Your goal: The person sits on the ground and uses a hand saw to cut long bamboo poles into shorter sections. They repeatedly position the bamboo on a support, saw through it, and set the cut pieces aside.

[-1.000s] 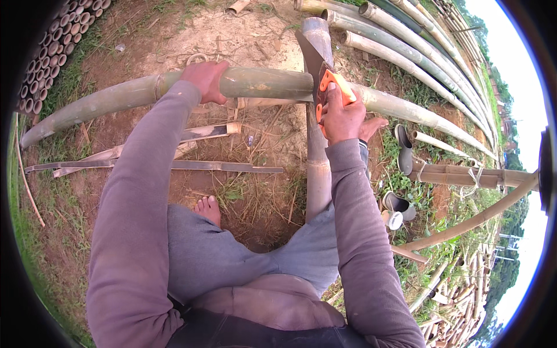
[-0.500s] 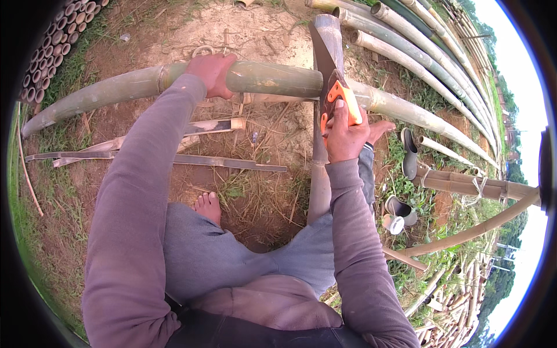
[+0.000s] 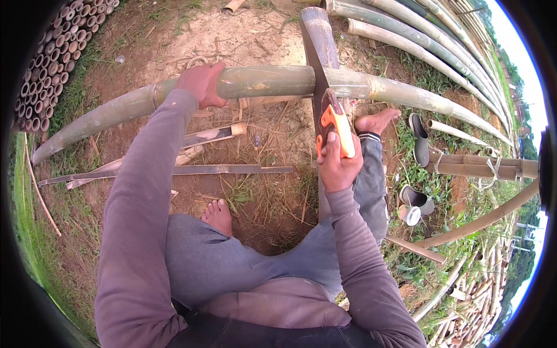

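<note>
A bamboo pole (image 3: 264, 81) lies crosswise in front of the person, spanning most of the view from left to right and looking bowed in the wide lens. It passes over a second bamboo, the support (image 3: 323, 36), which runs away from the person. A saw (image 3: 339, 130) with an orange handle and dark blade crosses the pole where the two bamboos meet.

The right hand (image 3: 341, 167) is closed around the saw's handle, on the person's side of the pole. The left hand (image 3: 200, 86) is wrapped over the top of the pole, left of the blade, thumb spread from the fingers.

The bare right foot (image 3: 376, 120) is close by, just below the pole and right of the blade; the left foot (image 3: 217, 218) is on the ground nearer the body. Split strips (image 3: 232, 169) lie under the left arm. To the right are two dark shoes (image 3: 419, 139), a white cup (image 3: 409, 214) touching the nearer one, and tied bamboo (image 3: 473, 166). Long poles (image 3: 400, 49) fill the upper right, stacked bamboo (image 3: 58, 64) the upper left, and offcuts (image 3: 467, 313) the lower right. Any print on the saw or cup is too small to read.
</note>
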Tool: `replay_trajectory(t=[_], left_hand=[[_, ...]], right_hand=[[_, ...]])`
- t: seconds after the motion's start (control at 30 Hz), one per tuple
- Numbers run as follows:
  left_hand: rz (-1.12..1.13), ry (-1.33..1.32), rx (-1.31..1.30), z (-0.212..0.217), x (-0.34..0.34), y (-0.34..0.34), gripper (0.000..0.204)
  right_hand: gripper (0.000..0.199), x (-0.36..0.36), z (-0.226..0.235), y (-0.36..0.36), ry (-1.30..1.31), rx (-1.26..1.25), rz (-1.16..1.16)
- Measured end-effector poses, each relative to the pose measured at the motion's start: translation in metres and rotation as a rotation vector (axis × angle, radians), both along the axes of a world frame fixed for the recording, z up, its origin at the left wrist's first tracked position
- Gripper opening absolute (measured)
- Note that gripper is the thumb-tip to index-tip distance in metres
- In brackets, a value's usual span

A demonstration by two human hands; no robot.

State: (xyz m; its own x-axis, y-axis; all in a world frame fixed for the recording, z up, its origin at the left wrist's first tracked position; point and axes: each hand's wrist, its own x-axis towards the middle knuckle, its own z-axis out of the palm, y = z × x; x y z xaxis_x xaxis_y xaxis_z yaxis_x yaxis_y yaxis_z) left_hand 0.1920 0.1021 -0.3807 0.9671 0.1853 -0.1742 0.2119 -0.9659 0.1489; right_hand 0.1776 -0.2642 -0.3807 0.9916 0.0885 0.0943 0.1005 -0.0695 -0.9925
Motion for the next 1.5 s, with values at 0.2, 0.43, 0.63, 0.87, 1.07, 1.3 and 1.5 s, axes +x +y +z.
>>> replay_trajectory(t=[0.2,0.43,0.63,0.87,1.07,1.3,1.5], left_hand=[[-0.018,0.001,0.003,0.01,0.001,-0.002,0.089],[0.028,0.073,0.033,0.0,0.007,0.0,0.094],[0.011,0.054,0.035,0.012,0.005,-0.008,0.092],[-0.005,0.051,0.051,-0.001,0.008,0.0,0.097],[-0.003,0.034,0.066,-0.008,0.006,0.002,0.099],[0.008,0.072,0.043,0.01,0.008,-0.008,0.096],[-0.002,0.045,0.055,-0.009,0.007,0.002,0.096]], right_hand=[[0.021,-0.014,-0.025,-0.016,-0.224,-0.2,-0.014],[0.028,-0.121,0.009,-0.083,-0.182,-0.327,-0.014],[0.03,0.066,0.006,0.048,-0.301,-0.208,-0.115],[0.035,-0.106,0.003,-0.083,-0.214,-0.373,-0.005],[0.025,-0.03,0.034,-0.034,-0.142,-0.318,-0.024],[0.026,0.006,0.032,-0.004,-0.144,-0.28,-0.015],[0.033,-0.106,0.036,-0.095,-0.274,-0.396,0.017]])
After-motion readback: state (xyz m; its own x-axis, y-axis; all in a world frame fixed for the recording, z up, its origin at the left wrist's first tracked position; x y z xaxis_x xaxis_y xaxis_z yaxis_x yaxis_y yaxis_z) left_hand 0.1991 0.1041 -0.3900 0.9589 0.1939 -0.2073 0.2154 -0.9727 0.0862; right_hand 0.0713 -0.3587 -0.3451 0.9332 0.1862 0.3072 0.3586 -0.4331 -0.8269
